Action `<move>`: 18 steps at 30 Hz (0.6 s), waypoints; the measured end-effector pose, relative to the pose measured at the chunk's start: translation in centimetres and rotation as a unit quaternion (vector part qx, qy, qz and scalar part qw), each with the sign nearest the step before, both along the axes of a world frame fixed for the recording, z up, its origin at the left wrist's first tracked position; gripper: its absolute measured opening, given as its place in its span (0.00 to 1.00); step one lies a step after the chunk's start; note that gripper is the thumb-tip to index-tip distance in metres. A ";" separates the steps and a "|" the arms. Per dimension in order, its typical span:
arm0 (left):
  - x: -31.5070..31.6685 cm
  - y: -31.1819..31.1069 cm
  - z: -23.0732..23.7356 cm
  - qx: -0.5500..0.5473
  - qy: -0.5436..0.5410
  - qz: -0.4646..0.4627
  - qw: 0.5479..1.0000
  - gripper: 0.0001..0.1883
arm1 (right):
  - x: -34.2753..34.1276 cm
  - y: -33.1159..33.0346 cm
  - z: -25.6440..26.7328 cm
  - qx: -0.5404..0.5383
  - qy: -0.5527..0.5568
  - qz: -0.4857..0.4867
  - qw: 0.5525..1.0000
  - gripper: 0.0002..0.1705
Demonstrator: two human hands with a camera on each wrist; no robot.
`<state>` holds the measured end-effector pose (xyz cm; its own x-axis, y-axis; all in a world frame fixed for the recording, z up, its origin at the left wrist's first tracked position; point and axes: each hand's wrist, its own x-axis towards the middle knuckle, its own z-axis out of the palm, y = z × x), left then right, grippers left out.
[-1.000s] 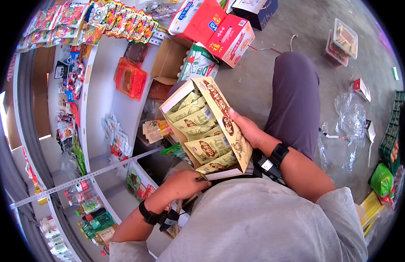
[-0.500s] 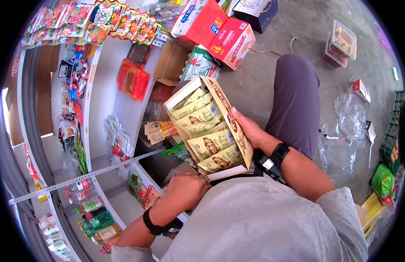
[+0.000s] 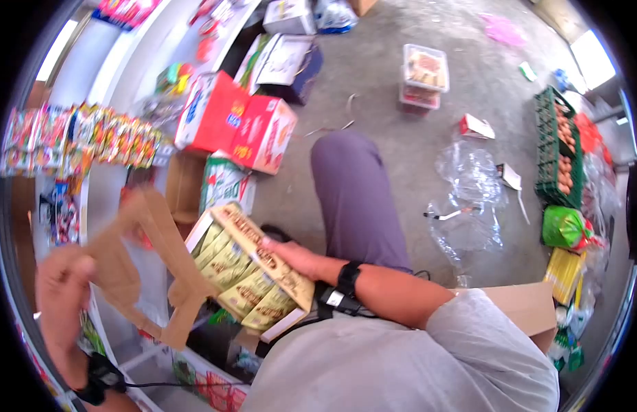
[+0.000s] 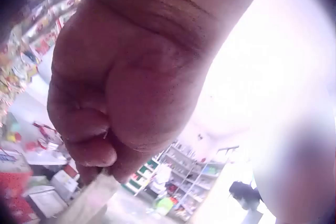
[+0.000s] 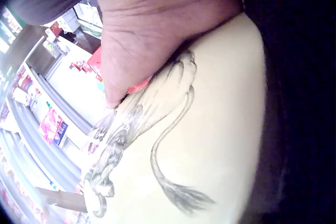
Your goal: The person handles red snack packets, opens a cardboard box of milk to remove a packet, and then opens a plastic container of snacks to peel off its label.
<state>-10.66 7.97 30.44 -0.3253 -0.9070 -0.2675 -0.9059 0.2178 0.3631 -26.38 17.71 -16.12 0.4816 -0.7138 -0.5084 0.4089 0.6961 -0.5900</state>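
My left hand [image 3: 65, 295], raised at the left of the head view, pinches a torn brown cardboard piece [image 3: 174, 240] with cut-out openings. In the left wrist view the curled fingers of the left hand [image 4: 126, 87] grip its pale edge [image 4: 92, 203]. My right hand [image 3: 294, 259] holds the yellow printed box [image 3: 299, 283] by its side wall, tilted over the lap. Pale yellow packets [image 3: 246, 292] stand in rows inside it. The right wrist view shows the right hand [image 5: 152, 35] against the box's drawn side [image 5: 220, 124]; its fingertips are mostly hidden.
Shelves with hanging snack packets [image 3: 92, 137] stand at the left. A red carton [image 3: 260, 137] and an open brown box [image 3: 186, 180] lie ahead. Plastic tubs [image 3: 425, 69], clear wrapping [image 3: 470, 178] and a green egg crate [image 3: 549, 165] are on the floor.
My left hand has moved from the box's lower corner out to the left, now with the cardboard piece in it. The view has turned right; the right hand still holds the box.
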 end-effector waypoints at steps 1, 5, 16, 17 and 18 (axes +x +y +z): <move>-2.3 -1.8 0.9 0.010 0.030 0.006 0.999 0.19 | 0.1 0.0 -0.3 -0.041 0.013 0.013 0.999 0.47; -15.9 -8.5 -2.5 0.005 0.136 -0.117 0.984 0.23 | -0.8 0.0 0.4 -0.054 0.039 0.028 0.997 0.50; -12.6 -9.5 -14.9 -0.120 0.277 -0.149 0.942 0.29 | -3.1 -0.6 3.9 0.072 -0.122 -0.141 0.980 0.39; -9.0 -9.2 -15.8 -0.186 0.179 -0.142 0.956 0.28 | -3.5 -0.7 3.8 0.053 -0.121 -0.149 0.980 0.36; -5.8 -8.3 -17.9 -0.186 0.168 -0.064 0.966 0.27 | -3.3 -1.0 2.6 0.031 -0.115 -0.177 0.977 0.34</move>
<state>-16.42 -0.29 12.53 -0.4523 -0.8670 0.2089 -0.7079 0.4915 0.5072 -29.72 16.67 -13.49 0.3161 -0.8277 -0.4637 0.7477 0.5182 -0.4153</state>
